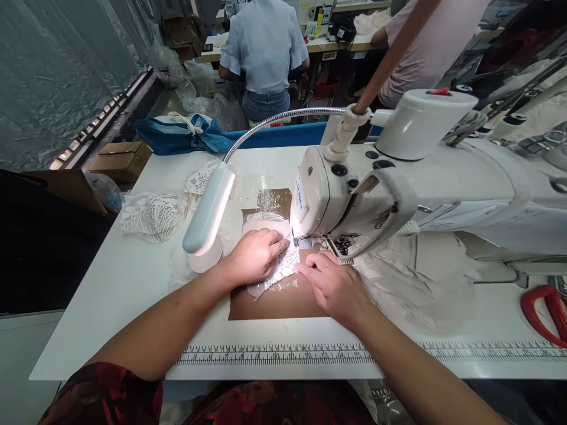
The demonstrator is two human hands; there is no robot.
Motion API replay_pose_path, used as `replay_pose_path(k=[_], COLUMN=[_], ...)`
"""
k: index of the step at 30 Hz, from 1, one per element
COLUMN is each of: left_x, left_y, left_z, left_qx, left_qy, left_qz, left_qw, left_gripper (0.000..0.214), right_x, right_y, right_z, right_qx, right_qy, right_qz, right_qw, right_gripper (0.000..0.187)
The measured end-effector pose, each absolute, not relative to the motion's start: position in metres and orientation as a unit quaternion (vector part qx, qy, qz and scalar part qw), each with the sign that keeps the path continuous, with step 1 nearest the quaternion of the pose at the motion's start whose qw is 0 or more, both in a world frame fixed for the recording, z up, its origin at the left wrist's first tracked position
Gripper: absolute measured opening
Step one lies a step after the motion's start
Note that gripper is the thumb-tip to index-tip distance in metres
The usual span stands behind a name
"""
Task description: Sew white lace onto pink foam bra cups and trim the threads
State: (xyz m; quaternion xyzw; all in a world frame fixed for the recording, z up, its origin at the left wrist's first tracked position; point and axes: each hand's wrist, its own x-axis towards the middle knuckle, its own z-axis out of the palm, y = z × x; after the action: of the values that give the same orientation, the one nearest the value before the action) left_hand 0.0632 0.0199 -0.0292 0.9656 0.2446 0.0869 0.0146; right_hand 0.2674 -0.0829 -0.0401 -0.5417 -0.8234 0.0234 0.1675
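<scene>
A small piece of white lace fabric lies under the head of a white sewing machine, lit brightly near the needle. My left hand rests on it from the left, fingers bent and close together, holding it down beside the presser foot. With thumb and index finger pinched, my right hand holds the lace's right edge just in front of the machine head. Beneath both hands is a brown sheet taped to the white table. My hands partly hide the fabric, and the needle itself is hard to make out.
A lamp on a bendy metal neck stands left of my hands. Lace pieces lie at the left, and pale fabric at the right. Red-handled scissors rest far right. A ruler strip runs along the front edge. Two people sit beyond.
</scene>
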Motion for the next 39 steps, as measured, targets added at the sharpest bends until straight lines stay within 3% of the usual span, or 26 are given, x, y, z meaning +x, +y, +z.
replay_pose_path(k=[10, 19, 26, 30, 33, 39], left_x=[0.064, 0.058, 0.052, 0.043, 0.036, 0.024], left_y=[0.027, 0.025, 0.013, -0.01, -0.036, -0.059], left_z=[-0.03, -0.036, -0.024, -0.007, 0.005, 0.021], left_qx=[0.948, 0.931, 0.91, 0.912, 0.915, 0.894], left_qy=[0.304, 0.328, 0.396, 0.402, 0.388, 0.359], left_qz=[0.097, 0.16, 0.127, 0.068, 0.053, 0.117], left_qw=[-0.009, 0.02, 0.004, 0.047, 0.091, 0.242], left_gripper=[0.027, 0.037, 0.035, 0.033, 0.028, 0.033], right_x=[0.26, 0.268, 0.27, 0.272, 0.274, 0.278], right_y=[-0.081, -0.087, -0.094, -0.096, -0.095, -0.095], right_z=[-0.032, -0.032, -0.017, -0.01, -0.015, -0.025], right_qx=[-0.592, -0.593, -0.654, -0.61, -0.613, -0.621], right_qy=[-0.798, -0.789, -0.755, -0.792, -0.79, -0.768], right_qz=[0.037, -0.071, -0.018, -0.011, -0.021, -0.013], right_qw=[0.109, 0.143, 0.036, -0.01, 0.012, 0.156], right_gripper=[0.052, 0.03, 0.022, 0.031, 0.037, 0.023])
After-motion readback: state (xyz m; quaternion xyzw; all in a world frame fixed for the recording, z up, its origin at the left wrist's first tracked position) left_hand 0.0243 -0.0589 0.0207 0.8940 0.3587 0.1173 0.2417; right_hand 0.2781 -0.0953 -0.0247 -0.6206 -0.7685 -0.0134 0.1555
